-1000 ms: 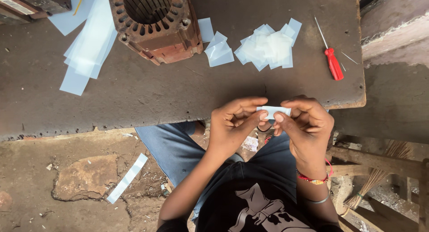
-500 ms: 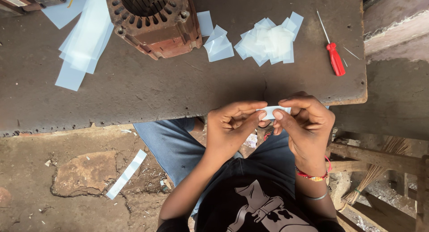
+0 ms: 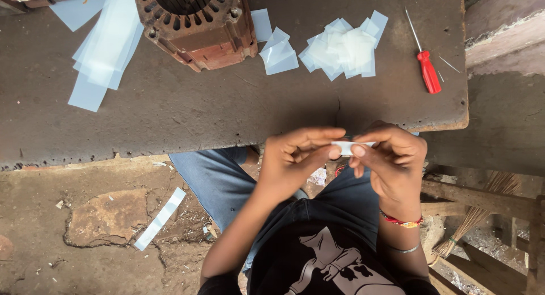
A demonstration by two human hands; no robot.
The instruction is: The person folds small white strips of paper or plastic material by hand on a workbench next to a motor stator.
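Hands pinch one small white paper slip (image 3: 347,147) just off the table (image 3: 227,113) edge: left hand (image 3: 295,158) and right hand (image 3: 392,158) together, mid-fold by the look. Fingertips need an even crease.

On the dark, worn tabletop (image 3: 187,110) in front of you, a rusty red motor stator housing (image 3: 196,19) sits at the far edge, slots showing on top. Long pale blue sheets (image 3: 105,45) lie fanned to its left. Just right of it you see two small cut squares (image 3: 277,52), then a loose heap of cut pieces (image 3: 342,48). A red-handled screwdriver (image 3: 426,65) lies near the right edge, apart from the heap. Below, on the dirt floor (image 3: 51,238), a narrow pale strip (image 3: 160,218) rests beside a flat stone (image 3: 105,218).
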